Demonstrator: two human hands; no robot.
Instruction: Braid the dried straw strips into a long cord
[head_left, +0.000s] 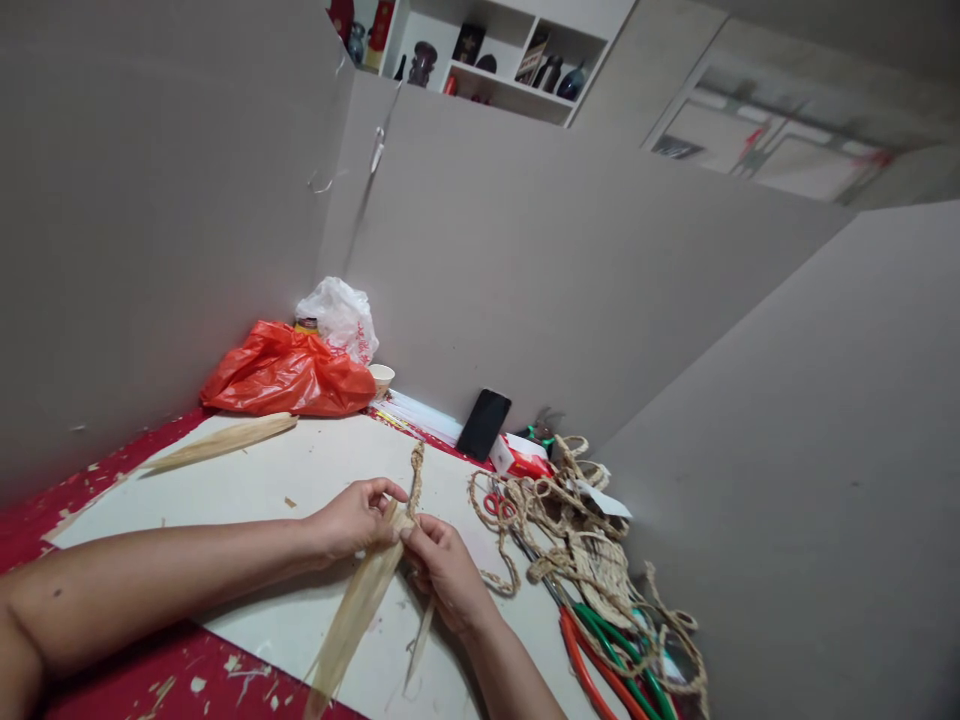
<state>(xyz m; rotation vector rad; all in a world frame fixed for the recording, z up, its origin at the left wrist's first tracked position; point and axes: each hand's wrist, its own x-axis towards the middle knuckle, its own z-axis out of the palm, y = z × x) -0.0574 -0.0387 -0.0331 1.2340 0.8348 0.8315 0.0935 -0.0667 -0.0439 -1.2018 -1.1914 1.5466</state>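
My left hand [354,518] pinches the upper end of a wide, pale dried husk strip [358,608], which hangs down toward the table's near edge. Close beside it, my right hand [448,578] is closed on the same end with thumb and fingertips. A short braided husk cord [417,472] extends up and away from between the two hands. Below the right hand a narrower husk strip [421,645] dangles. Exactly how the strips join at the fingertips is hidden.
Right of my hands lie coiled braided cord [536,505], red-handled scissors [498,505] and tools with red and green handles [589,660]. Another husk [225,442] lies at left. Behind are an orange bag [289,375], a paper cup [382,379] and a phone [484,424].
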